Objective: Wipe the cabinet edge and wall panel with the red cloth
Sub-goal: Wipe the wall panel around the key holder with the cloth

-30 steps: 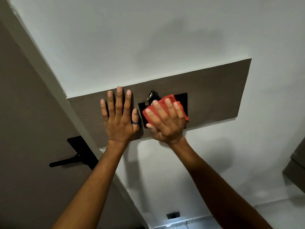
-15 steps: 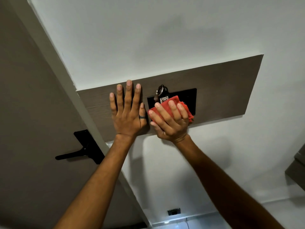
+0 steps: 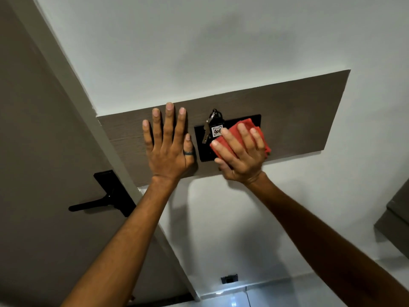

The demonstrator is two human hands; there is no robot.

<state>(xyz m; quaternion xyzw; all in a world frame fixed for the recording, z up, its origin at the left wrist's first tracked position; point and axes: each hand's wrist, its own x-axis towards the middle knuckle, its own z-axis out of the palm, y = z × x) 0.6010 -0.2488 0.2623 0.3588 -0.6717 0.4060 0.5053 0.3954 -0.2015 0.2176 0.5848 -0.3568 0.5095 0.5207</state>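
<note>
A brown wood-grain wall panel (image 3: 294,116) runs across the white wall. A black switch plate (image 3: 202,147) is set in its middle, with a key and numbered tag (image 3: 215,127) hanging from it. My right hand (image 3: 241,156) presses a folded red cloth (image 3: 243,127) flat against the plate's right part and the panel's lower edge. My left hand (image 3: 168,147) lies flat on the panel left of the plate, fingers spread, a dark ring on the thumb. The plate's right half is hidden by cloth and hand.
A brown door (image 3: 33,173) with a black lever handle (image 3: 104,200) stands at the left, its pale frame (image 3: 73,89) meeting the panel's left end. A grey-brown cabinet corner (image 3: 396,213) juts in at the right. A small wall socket (image 3: 229,279) sits low near the floor.
My right hand slid the red cloth to the right across the switch plate, uncovering the key tag. My left hand stays flat on the panel. The camera view shifted slightly.
</note>
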